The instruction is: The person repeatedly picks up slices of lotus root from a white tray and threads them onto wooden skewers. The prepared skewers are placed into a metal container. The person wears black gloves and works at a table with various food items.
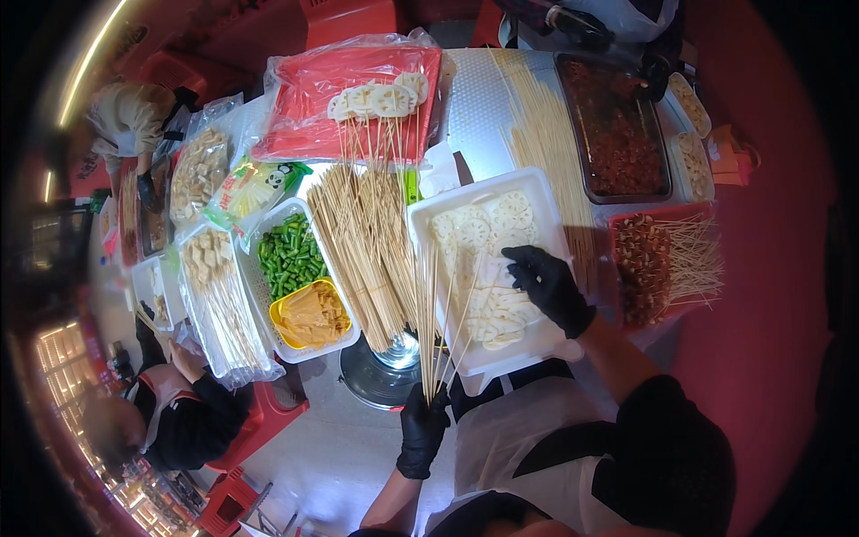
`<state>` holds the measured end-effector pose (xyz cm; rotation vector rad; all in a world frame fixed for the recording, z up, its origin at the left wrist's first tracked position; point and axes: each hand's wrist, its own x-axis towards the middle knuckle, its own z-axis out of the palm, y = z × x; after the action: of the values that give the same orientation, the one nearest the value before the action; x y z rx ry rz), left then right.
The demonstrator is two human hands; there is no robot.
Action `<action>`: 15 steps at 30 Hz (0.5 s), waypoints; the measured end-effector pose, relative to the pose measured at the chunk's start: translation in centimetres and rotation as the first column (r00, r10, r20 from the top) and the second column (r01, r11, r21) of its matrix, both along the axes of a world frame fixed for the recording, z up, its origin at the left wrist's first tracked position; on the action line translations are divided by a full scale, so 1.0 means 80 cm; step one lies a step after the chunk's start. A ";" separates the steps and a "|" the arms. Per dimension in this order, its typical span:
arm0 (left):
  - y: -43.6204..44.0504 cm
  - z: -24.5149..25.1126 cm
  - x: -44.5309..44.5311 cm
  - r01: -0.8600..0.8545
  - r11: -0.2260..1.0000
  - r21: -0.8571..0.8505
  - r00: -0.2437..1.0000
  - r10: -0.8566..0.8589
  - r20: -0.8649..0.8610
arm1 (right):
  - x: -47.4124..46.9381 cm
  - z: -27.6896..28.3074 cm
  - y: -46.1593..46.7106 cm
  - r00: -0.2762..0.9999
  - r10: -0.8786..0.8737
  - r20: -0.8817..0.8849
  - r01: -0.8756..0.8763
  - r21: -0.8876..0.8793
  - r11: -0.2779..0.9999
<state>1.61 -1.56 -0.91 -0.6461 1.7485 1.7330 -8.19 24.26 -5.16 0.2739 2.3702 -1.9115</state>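
My left hand (425, 426), in a black glove, is closed around the lower ends of a bunch of bamboo skewers (427, 335). A few of these skewers fan out over a white plastic tub (429, 215) of lotus root slices (500, 322). Over the right side of the tub is my right hand (547, 285), also black-gloved, its fingers bent near the slices; whether it pinches anything is unclear. Beyond the tub, skewered lotus root slices (389, 101) lie on a plastic-covered red tray (302, 87). Thick bundles of bamboo skewers (362, 268) rest left of the tub.
Left stands a white basket (258, 315) with cut green vegetables (292, 255) and a yellow container (276, 329). To the right are loose skewers (550, 148), a metal tray (664, 181) of red-sauced food, and a red tray (621, 218) of skewered food. Co-workers are at the far right and left.
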 end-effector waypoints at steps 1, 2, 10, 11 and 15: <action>0.002 0.000 -0.001 -0.005 1.000 0.000 1.000 0.005 0.001 | 0.003 0.000 -0.005 1.000 0.017 -0.024 -0.016 0.028 0.999; 0.005 0.000 -0.002 -0.010 1.000 0.000 1.000 0.010 0.002 | 0.004 0.003 -0.007 0.999 0.025 -0.047 -0.024 0.011 1.000; 0.021 0.000 -0.009 0.000 1.000 0.030 1.000 -0.001 0.016 | 0.014 -0.013 -0.007 0.947 -0.239 0.215 0.295 -0.288 0.911; 0.022 -0.002 -0.010 0.005 1.000 0.022 1.000 -0.005 0.013 | 0.016 -0.020 -0.010 0.919 -0.263 0.294 0.364 -0.379 0.851; 0.024 -0.013 -0.006 0.046 0.999 0.016 0.998 -0.045 -0.049 | -0.002 -0.021 0.005 0.619 0.244 0.747 0.708 -0.665 0.238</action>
<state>1.10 0.37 -1.91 -0.5570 1.7652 1.7440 -8.32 24.63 -6.85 1.1212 0.3243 -2.2819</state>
